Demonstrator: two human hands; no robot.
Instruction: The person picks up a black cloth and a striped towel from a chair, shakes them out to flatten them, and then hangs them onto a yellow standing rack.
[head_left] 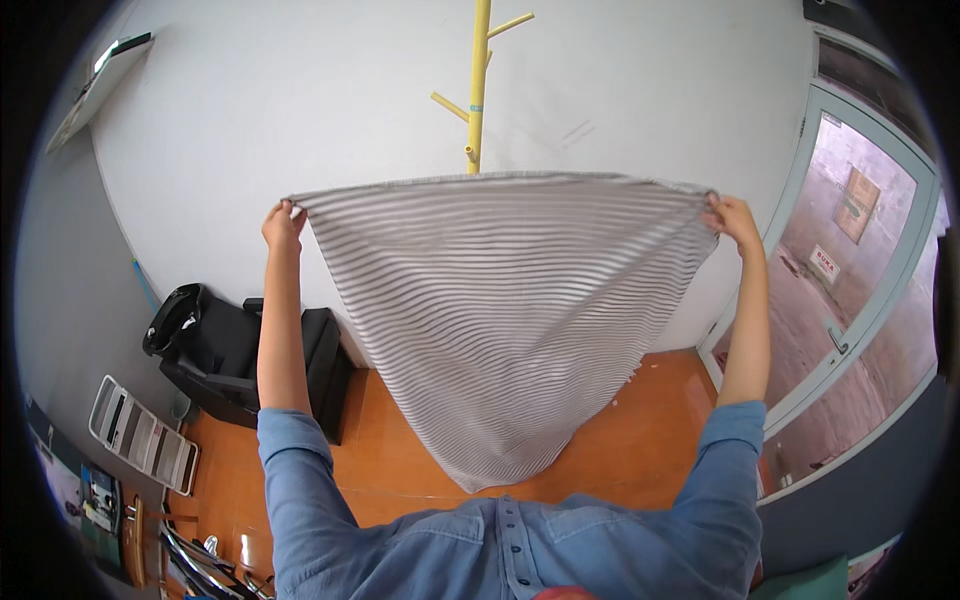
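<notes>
A large grey-and-white striped cloth hangs spread out in front of me, its top edge stretched between my two hands. My left hand pinches the upper left corner, fingers closed on the fabric. At the opposite corner my right hand grips the cloth the same way. Both arms are raised and held wide apart. The fabric narrows downward in loose folds to a rounded lower end in front of my body. I cannot tell whether that end touches the floor.
A yellow coat stand rises behind the cloth against the white wall. At left are a black salon wash chair with a basin and a folded step ladder. A glass door stands at right, above the orange floor.
</notes>
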